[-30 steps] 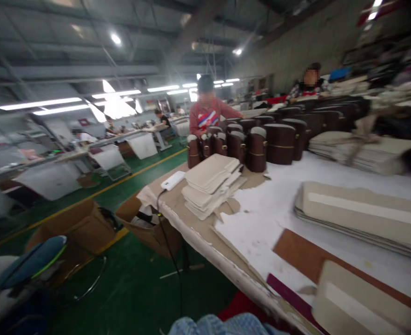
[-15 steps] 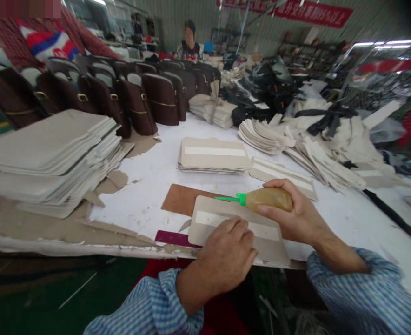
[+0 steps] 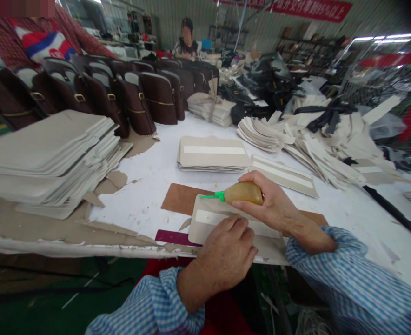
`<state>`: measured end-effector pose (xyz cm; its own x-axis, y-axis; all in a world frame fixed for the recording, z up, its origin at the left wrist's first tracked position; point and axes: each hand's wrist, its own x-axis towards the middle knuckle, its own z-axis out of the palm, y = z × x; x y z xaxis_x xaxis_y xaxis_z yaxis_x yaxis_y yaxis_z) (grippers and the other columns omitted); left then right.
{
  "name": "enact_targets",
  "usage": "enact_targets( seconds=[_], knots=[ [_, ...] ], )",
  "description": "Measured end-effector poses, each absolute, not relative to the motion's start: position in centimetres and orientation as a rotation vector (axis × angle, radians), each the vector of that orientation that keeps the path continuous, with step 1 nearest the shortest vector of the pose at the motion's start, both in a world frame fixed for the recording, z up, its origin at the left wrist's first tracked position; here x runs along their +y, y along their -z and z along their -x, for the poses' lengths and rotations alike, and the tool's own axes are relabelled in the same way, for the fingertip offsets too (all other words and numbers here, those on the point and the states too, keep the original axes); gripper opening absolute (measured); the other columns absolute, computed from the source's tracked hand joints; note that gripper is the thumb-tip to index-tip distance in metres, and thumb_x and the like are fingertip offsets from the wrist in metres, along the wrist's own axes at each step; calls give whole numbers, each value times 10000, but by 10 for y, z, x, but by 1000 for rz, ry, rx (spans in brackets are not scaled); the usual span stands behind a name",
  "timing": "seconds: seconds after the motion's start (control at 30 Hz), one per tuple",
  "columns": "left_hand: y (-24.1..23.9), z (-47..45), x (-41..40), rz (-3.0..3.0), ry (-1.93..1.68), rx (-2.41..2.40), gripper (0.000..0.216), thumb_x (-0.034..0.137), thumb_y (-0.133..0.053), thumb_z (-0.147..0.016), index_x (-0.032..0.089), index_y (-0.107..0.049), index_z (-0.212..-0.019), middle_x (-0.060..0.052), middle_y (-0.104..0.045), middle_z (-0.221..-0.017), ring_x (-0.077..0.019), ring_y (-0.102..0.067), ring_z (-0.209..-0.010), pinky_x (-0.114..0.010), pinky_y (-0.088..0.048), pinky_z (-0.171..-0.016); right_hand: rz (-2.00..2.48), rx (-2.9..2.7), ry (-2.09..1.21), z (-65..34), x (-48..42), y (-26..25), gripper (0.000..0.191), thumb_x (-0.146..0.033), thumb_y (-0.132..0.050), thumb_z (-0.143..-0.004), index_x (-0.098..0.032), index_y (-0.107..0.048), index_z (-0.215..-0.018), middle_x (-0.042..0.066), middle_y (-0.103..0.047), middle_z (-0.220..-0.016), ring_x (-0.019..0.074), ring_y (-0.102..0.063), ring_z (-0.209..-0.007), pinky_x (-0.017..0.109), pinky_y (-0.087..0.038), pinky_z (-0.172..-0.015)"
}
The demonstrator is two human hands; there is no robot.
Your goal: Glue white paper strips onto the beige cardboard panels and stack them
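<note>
My right hand (image 3: 268, 200) is closed round a squeeze bottle (image 3: 243, 192) with yellowish-brown contents. Its thin green nozzle (image 3: 210, 197) points left, over the upper left edge of a beige panel (image 3: 200, 225). That panel has rounded corners and a pale strip (image 3: 205, 217) along its middle. My left hand (image 3: 228, 251) rests on the panel with its fingers bent together; what is under the fingertips is hidden. Beneath the panel lies a brown board (image 3: 177, 199), showing at both sides. A purple strip (image 3: 175, 237) sticks out at the panel's lower left.
Behind the panel sit a stack of similar panels (image 3: 212, 158) and a separate striped panel (image 3: 285, 176). Large beige sheets (image 3: 45, 139) are piled at left, before rows of dark brown bags (image 3: 160, 97). Cut beige strips (image 3: 317, 144) heap up at right. Two people are beyond the table.
My right hand has moved left with the squeeze bottle, bringing the nozzle to the panel's upper left corner. My left hand stays in place on the panel.
</note>
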<state>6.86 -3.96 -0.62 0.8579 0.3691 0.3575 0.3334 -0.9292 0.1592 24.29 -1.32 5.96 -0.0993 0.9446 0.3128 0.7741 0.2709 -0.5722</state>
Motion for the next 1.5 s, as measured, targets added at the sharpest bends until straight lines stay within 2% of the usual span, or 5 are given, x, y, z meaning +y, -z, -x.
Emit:
enact_targets(
  seconds=[0.2,0.4,0.63,0.9,1.5],
  knots=[
    [7,-68,-40,-2902,-595,590,263,307,-481,-1070,174,-685,-973,-75,-698,-1023,-246,-614,-1129,-412,-456,-1086,1469,-2107,-237,-242,-4,-58,342,-434,-711,-872,-235,-571,-1113,48,-635,-1009,228,-617,-855,356,-496,-739],
    [6,-67,-40,-2893,-571,591,228,299,-501,-1060,174,-684,-1009,-83,-713,-1061,-241,-617,-1146,-408,-451,-1098,1374,-2285,-187,-237,1,-74,220,-437,-628,-950,-240,-582,-1038,47,-617,-973,220,-601,-822,339,-462,-693],
    [6,-67,-40,-2891,-676,644,235,323,-518,-1053,155,-678,-1019,-117,-716,-1199,-241,-627,-1185,-374,-463,-1117,1362,-2366,-203,-234,15,-91,220,-400,-725,-872,-249,-610,-985,44,-641,-972,227,-603,-813,324,-418,-679],
    [9,-67,-40,-2877,-713,666,237,338,-521,-1049,162,-679,-1030,-120,-721,-1209,-243,-635,-1177,-375,-480,-1122,1439,-2394,-267,-225,20,-101,264,-418,-698,-881,-224,-595,-1026,67,-661,-1042,232,-601,-844,328,-406,-707],
    [9,-66,-40,-2820,-656,694,242,337,-516,-1052,156,-673,-1084,-111,-702,-1254,-256,-618,-1213,-387,-456,-1159,1614,-2391,-321,-222,18,-113,231,-324,-707,-864,-213,-569,-1011,49,-653,-979,215,-578,-820,306,-357,-703]
  ],
)
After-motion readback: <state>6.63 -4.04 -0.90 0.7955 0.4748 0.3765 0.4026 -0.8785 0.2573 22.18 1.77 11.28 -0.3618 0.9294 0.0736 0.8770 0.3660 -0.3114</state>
